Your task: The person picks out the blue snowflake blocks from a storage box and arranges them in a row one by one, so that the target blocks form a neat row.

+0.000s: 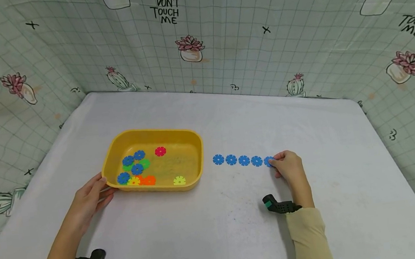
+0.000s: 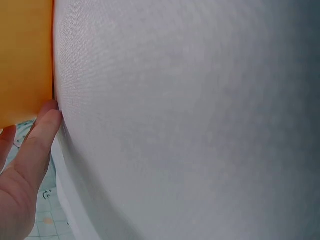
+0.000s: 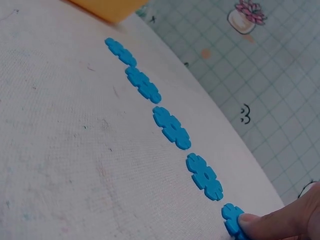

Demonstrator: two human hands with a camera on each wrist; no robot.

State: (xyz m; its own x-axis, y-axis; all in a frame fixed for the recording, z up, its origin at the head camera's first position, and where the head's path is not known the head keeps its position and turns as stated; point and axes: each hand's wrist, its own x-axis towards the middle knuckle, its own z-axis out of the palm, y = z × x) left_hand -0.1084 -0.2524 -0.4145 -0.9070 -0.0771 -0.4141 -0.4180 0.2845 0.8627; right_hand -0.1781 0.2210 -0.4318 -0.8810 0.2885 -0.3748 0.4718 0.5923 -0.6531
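Several blue snowflake discs (image 1: 231, 160) lie flat in a row on the white table. At the row's right end my right hand (image 1: 289, 166) pinches the last blue snowflake disc (image 3: 231, 216); the thumb covers part of it in the right wrist view. A yellow tray (image 1: 168, 189) stands left of the row. My left hand (image 1: 87, 199) holds its near left corner, thumb at the rim and fingers low along the outside. In the left wrist view, fingertips (image 2: 51, 117) touch the tray's lower edge.
Inside the tray lie more snowflake discs: several blue ones (image 1: 137, 169), a red one (image 1: 160, 151), and green, orange and yellow ones (image 1: 179, 180). A patterned cloth (image 1: 229, 51) hangs behind and beside the table. Both wrists wear black camera bands (image 1: 282, 207).
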